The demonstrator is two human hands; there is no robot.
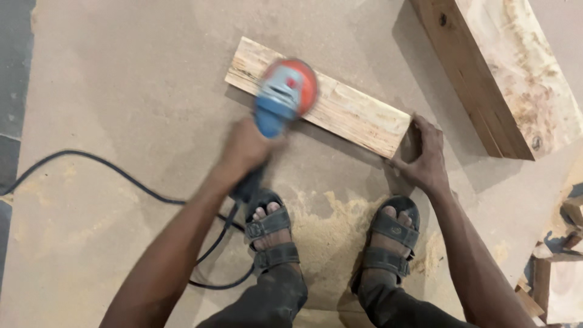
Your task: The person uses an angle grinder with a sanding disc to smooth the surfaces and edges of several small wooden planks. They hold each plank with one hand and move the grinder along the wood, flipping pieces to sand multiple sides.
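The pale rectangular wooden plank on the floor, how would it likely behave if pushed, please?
The pale rectangular wooden plank looks stiff and lies flat, so it probably won't tip or roll. Loose sawdust on the board floor may let it slide, perhaps why the right hand braces its end.

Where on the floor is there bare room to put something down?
Free: the floor left of the plank, above the black cable. Crowded: between the feet, sawdust pile; right edge, wood scraps; top right, big beam. Left hand holds the sander; right hand steadies the plank.

One head-worn camera — looking steeply down, from standing height, at the dusty floor (121, 79) before the feet.
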